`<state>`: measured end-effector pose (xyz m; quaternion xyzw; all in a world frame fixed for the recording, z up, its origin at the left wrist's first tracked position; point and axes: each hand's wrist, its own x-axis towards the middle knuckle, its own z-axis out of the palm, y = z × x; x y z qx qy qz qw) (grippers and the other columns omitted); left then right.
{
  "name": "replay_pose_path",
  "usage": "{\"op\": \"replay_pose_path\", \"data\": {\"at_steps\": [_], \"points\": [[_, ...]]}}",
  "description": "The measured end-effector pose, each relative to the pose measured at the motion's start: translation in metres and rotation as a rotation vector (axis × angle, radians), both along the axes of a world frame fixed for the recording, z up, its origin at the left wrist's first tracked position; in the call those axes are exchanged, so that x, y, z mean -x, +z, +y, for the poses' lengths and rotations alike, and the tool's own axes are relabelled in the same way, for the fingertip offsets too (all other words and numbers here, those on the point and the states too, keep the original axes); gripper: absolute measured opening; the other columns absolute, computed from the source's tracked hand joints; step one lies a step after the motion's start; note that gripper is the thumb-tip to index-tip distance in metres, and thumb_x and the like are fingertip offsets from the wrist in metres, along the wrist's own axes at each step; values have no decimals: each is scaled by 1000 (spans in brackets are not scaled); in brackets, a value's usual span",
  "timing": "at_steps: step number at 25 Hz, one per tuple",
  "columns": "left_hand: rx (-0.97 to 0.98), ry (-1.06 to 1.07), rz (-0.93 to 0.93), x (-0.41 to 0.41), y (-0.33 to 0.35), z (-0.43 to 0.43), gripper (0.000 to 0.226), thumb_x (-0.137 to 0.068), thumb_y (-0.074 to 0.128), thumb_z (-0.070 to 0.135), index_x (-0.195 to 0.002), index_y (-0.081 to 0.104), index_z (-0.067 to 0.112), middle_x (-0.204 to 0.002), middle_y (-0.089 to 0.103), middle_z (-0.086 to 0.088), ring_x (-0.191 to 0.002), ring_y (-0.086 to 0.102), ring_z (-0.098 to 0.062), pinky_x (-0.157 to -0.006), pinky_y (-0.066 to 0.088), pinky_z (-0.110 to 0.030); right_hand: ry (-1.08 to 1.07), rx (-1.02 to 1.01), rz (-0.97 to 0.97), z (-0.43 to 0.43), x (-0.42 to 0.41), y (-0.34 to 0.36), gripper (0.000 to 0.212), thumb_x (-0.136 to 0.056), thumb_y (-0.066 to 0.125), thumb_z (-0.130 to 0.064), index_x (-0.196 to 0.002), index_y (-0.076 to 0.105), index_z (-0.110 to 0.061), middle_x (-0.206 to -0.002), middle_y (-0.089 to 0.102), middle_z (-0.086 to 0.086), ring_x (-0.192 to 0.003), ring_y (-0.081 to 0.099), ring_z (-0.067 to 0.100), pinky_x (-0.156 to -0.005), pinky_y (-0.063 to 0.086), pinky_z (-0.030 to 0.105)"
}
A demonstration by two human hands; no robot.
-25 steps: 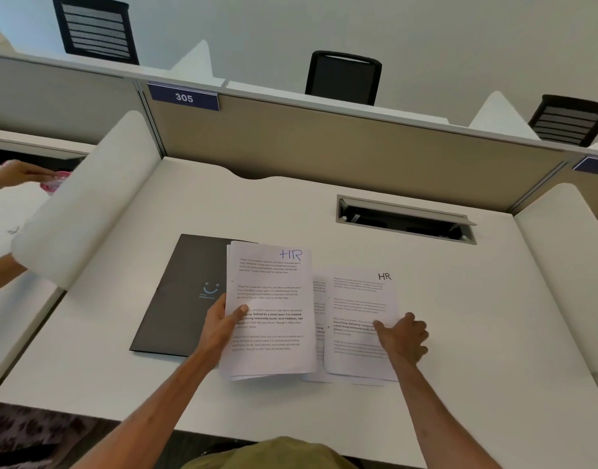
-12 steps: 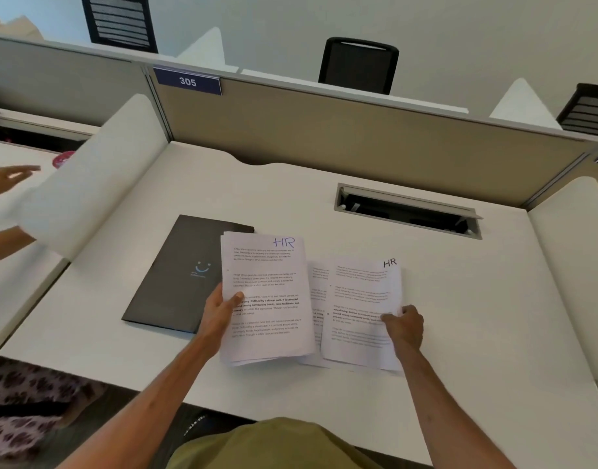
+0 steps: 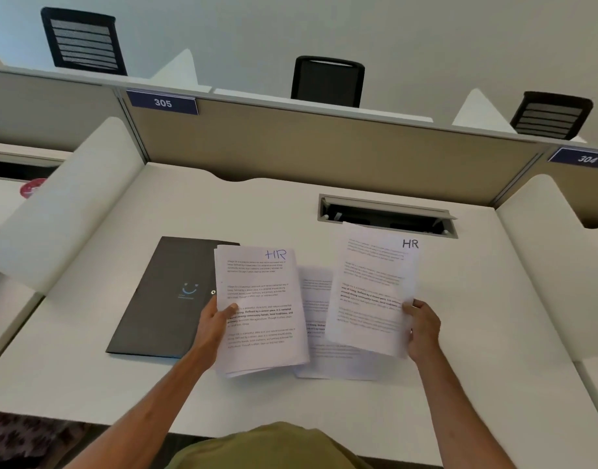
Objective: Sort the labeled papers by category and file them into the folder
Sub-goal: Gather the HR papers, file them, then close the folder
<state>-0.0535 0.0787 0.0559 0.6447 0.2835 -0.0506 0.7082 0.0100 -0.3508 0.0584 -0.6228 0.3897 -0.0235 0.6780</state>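
Both bare forearms reach forward from the bottom edge of the view, slanting inward over the bench (image 3: 324, 401). The left forearm (image 3: 132, 414) comes up from the lower left, and the left hand (image 3: 211, 324) grips the left edge of a paper stack (image 3: 260, 309), with its thumb (image 3: 231, 308) lying across the top page and the other fingers hidden underneath. The right forearm (image 3: 460, 424) rises from the lower right. The right hand (image 3: 424, 330) pinches the right edge of a single sheet (image 3: 372, 289), thumb on the printed face, fingers curled behind it, wrist roughly straight.
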Motion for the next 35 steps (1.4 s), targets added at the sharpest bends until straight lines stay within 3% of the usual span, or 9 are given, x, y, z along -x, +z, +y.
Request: {"op": "replay_pose_path", "data": {"at_steps": [6, 11, 17, 19, 22, 26, 28, 31, 35], "points": [[49, -14, 14, -5, 8, 2, 34, -103, 64, 12, -134, 65, 25, -117, 80, -3, -94, 81, -28, -73, 65, -44, 320, -119, 10, 77, 2, -4, 12, -85, 73, -5, -96, 77, -5, -95, 74, 11, -89, 63, 25, -76, 46, 34], [53, -21, 4, -8, 17, 2, 28, -103, 65, 15, -128, 65, 28, -111, 82, -2, -92, 80, -31, -72, 64, -47, 500, -78, 116, 148, -3, -8, 9, -83, 73, -18, -91, 73, -20, -91, 77, 5, -82, 65, 23, -74, 44, 38], [14, -49, -30, -6, 18, -3, 27, -105, 63, 21, -132, 66, 27, -114, 80, 2, -105, 77, -28, -89, 62, -51, 579, 8, 85, 187, -2, -8, 20, -93, 73, -13, -113, 70, -16, -106, 76, 4, -93, 70, 20, -70, 49, 28], [38, -59, -22, -7, 18, -4, 26, -108, 56, 32, -127, 69, 21, -110, 81, -3, -102, 78, -32, -94, 61, -57, 596, -7, 84, 189, -1, -9, 21, -94, 74, -15, -114, 70, -16, -109, 76, 5, -95, 71, 21, -70, 50, 28], [149, -112, -50, -7, 16, -5, 48, -109, 44, 57, -137, 68, 25, -123, 79, -4, -107, 78, -34, -94, 61, -57, 613, 5, 40, 190, 4, -9, 22, -92, 76, -12, -112, 67, -13, -107, 75, 5, -97, 72, 24, -72, 54, 29], [21, -113, -64, -5, 6, -4, 36, -105, 62, 13, -139, 61, 25, -126, 78, -1, -100, 80, -25, -83, 67, -46, 650, 51, 73, 178, 0, -10, 19, -93, 76, -19, -109, 67, -14, -109, 76, 8, -99, 74, 27, -81, 58, 40], [15, -115, -48, -7, 4, -2, 39, -104, 62, 7, -139, 61, 25, -124, 78, -3, -99, 80, -28, -84, 66, -50, 659, 248, 92, 161, -4, -10, 19, -94, 73, -26, -109, 66, -17, -112, 73, 7, -98, 72, 25, -82, 57, 41], [4, -84, -16, -13, 2, 5, 39, -102, 63, 7, -138, 61, 23, -123, 78, -5, -97, 80, -30, -83, 66, -51, 674, 982, 238, 128, -3, -22, 42, -92, 71, -38, -126, 58, -17, -128, 57, 7, -120, 57, 28, -94, 51, 46], [3, -88, -20, -21, -1, 9, 40, -101, 64, 8, -138, 62, 24, -124, 78, -4, -100, 80, -30, -86, 65, -54, 620, 1067, 452, 100, 8, -36, 77, -84, 74, -60, -135, 47, -9, -137, 45, 12, -130, 45, 32, -97, 46, 50]]}}
